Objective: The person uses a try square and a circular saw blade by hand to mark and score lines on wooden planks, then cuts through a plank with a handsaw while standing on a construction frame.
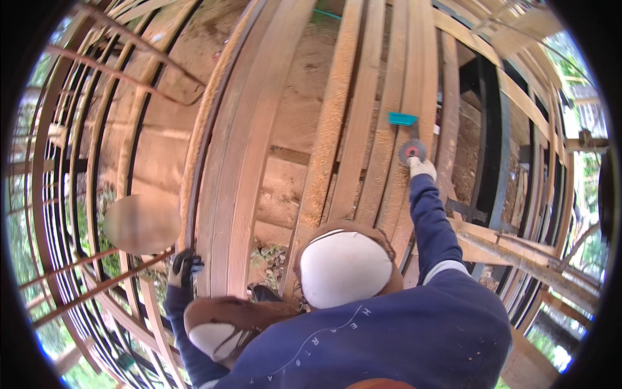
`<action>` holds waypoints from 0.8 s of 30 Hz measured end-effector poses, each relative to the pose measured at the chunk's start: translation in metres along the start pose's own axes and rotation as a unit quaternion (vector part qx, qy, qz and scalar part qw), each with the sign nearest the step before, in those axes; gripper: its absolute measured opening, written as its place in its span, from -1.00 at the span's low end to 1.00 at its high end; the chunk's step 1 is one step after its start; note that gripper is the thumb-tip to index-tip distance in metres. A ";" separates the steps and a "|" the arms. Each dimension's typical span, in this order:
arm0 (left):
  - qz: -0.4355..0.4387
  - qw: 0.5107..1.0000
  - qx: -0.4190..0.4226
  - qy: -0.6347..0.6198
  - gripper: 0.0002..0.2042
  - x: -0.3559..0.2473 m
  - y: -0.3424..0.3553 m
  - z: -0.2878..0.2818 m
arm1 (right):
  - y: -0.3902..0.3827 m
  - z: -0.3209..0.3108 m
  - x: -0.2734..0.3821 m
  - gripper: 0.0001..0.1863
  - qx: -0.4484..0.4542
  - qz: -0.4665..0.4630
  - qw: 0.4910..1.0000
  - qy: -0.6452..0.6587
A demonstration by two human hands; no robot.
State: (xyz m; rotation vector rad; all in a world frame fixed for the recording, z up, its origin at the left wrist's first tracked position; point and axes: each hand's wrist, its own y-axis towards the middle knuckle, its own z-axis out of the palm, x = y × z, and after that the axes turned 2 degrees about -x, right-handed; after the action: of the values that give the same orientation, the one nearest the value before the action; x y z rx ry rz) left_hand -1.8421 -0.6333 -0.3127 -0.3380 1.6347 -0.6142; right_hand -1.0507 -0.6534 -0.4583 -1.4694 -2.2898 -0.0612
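Left hand [186, 264]: dark glove at the left edge of the long boards [243, 188]; how far closed, cannot tell.
Right hand [424, 168]: pale glove, fingers closed on the disc tool's near side.
Disc tool [413, 151]: round, grey, red-centred, over the right-hand boards; dark stub points far, roughly along them.
Teal block [402, 118]: just beyond, long axis left to right.

White lettering [315, 340] — small, widely spaced — across the navy sweatshirt [421, 330].
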 end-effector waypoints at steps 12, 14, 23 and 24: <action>0.136 0.948 -0.241 -0.158 -0.66 0.101 -0.022 0.016 | -0.027 -0.017 0.018 -0.44 -0.057 -0.199 0.973 -0.101; 0.104 0.935 -0.335 -0.054 -0.71 0.222 -0.049 0.013 | -0.021 -0.007 0.067 -0.49 0.059 -0.303 0.951 -0.029; -0.288 0.910 -0.293 0.051 -0.72 0.247 -0.225 0.171 | -0.177 -0.018 0.312 -0.63 0.358 -0.630 0.688 -0.044; -0.317 0.893 -0.302 0.099 -0.72 0.255 -0.241 0.176 | -0.213 -0.018 0.335 -0.61 0.379 -0.669 0.635 -0.076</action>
State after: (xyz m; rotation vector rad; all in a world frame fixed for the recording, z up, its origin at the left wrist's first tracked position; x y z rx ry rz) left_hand -1.7421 -1.0037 -0.3953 -1.3442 1.8916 -0.6137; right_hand -1.3509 -0.4637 -0.2799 0.7958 -2.4431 0.5381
